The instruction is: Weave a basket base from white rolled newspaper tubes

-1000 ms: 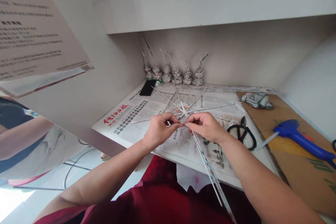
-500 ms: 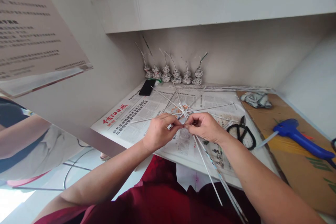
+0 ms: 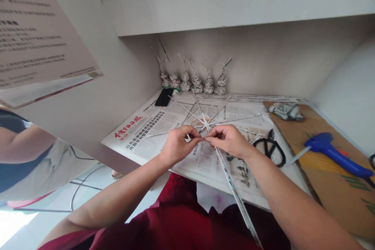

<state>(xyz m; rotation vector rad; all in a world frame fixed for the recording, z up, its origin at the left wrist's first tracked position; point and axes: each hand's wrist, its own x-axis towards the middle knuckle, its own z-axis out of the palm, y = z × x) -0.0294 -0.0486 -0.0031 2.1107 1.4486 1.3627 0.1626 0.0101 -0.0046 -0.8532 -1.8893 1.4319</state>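
Observation:
My left hand (image 3: pixel 182 141) and my right hand (image 3: pixel 227 140) meet over the newspaper, thumbs and fingertips pinched together. Between them are thin rolled-paper sticks (image 3: pixel 231 183), which cross near my fingers and run down toward my lap in a tight bundle. Other paper sticks (image 3: pixel 183 104) fan out beyond my hands in a star shape on the newspaper (image 3: pixel 152 125). Just what each fingertip pinches is partly covered by the fingers. Black-handled scissors (image 3: pixel 269 148) lie to the right of my right hand.
Several woven paper gourds (image 3: pixel 197 84) line the back wall beside a black phone (image 3: pixel 164 97). More paper sticks (image 3: pixel 249 98) lie along the back. On the cardboard (image 3: pixel 331 187) at right are a blue glue gun (image 3: pixel 336 152) and a crumpled bundle (image 3: pixel 285 111). Another person's arm (image 3: pixel 26 144) shows at left.
The loose stick ends hanging toward my lap have swung together into a narrower bundle. My hands stay in nearly the same place, fingertips still pinched.

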